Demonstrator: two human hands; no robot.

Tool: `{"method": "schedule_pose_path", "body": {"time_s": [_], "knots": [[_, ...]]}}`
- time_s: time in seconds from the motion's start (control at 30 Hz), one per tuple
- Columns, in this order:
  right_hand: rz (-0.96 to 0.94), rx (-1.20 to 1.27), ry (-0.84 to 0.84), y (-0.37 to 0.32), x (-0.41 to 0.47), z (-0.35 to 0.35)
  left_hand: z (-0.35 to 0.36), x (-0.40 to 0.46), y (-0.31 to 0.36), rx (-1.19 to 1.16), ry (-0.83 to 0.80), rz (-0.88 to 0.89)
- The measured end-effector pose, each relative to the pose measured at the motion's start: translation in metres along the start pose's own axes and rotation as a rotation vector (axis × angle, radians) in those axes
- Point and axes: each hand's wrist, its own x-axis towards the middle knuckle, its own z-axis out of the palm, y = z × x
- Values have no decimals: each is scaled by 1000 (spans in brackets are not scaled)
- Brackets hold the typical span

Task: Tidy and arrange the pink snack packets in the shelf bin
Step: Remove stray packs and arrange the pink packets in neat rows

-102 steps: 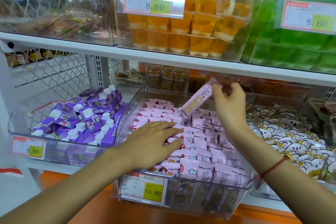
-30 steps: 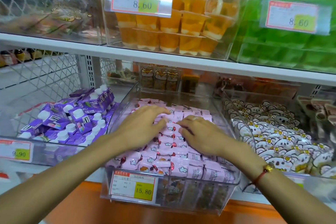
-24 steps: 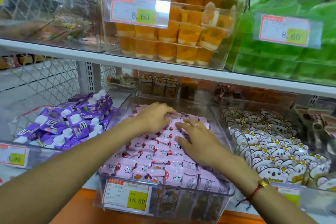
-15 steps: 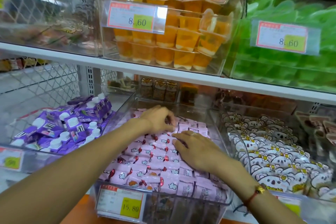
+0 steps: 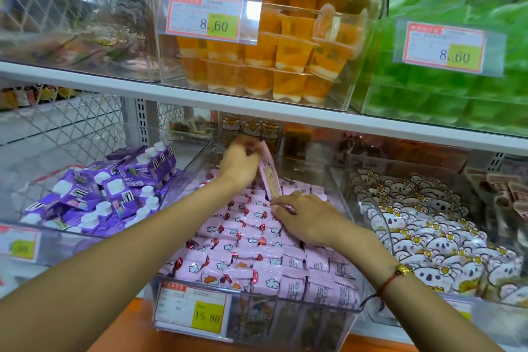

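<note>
At centre of lower shelf: clear shelf bin [image 5: 347,320], price tag 15.80 [image 5: 194,312] on its front wall at 7 o'clock.
Contents: pink snack packets [image 5: 245,226] in overlapping rows, filling the bin from front wall towards the back; they lie between the two forearms.
Packet look: pale pink wrappers with small white cloud marks and red twisted ends; right-hand columns show printed backs instead of fronts.
Left hand: left hand [image 5: 238,164] at 12 o'clock of the bin, fingers curled round the top of one lifted packet [image 5: 270,177], which stands nearly upright, printed back towards camera.
Reason for hold (judgement): gripping by the top edge leaves the lower edge free to slot into the back row.
Right hand: right hand [image 5: 307,221] at 3 o'clock of the pile, palm down on the packets; fingertips [image 5: 275,207] just beside the lifted packet's lower edge. Probably pinching a packet, but blur prevents certainty; grasp cannot be told.
Reason for placing (judgement): holds the rows flat and keeps a gap open.
Neighbours: purple cartons [image 5: 114,188] at 9 o'clock; white bear-print packets [image 5: 434,234] at 3 o'clock.
</note>
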Motion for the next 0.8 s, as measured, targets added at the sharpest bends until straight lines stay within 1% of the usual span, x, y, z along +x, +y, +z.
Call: {"method": "schedule_pose_path", "body": {"time_s": [0.07,0.17,0.23,0.3,0.43,0.47,0.53,0.63,0.7,0.73,0.8], "knots": [[-9,86,119,2,-2,-2,-5,-6,2,-160,90,-99],[-21,75,407,5,-6,-2,-14,-19,3,-408,153,-260],[-63,120,525,5,-9,-1,-18,-27,8,-572,118,-364],[-126,153,576,2,-11,-1,-21,-32,14,-699,66,-452],[-243,142,688,-3,-14,-3,-28,-38,26,-818,-89,-622],[-249,181,693,-4,-16,-5,-31,-39,27,-824,-128,-637],[-224,361,664,-3,-18,-7,-36,-38,25,-744,-193,-569],[-104,842,504,-6,-22,-15,-44,-33,24,-444,-308,-375],[-31,1120,385,-8,-24,-20,-48,-31,26,-315,-404,-311],[-8,1188,338,-8,-25,-22,-48,-30,26,-290,-448,-293],[22,1248,282,-9,-26,-24,-49,-28,26,-272,-508,-247]]}}
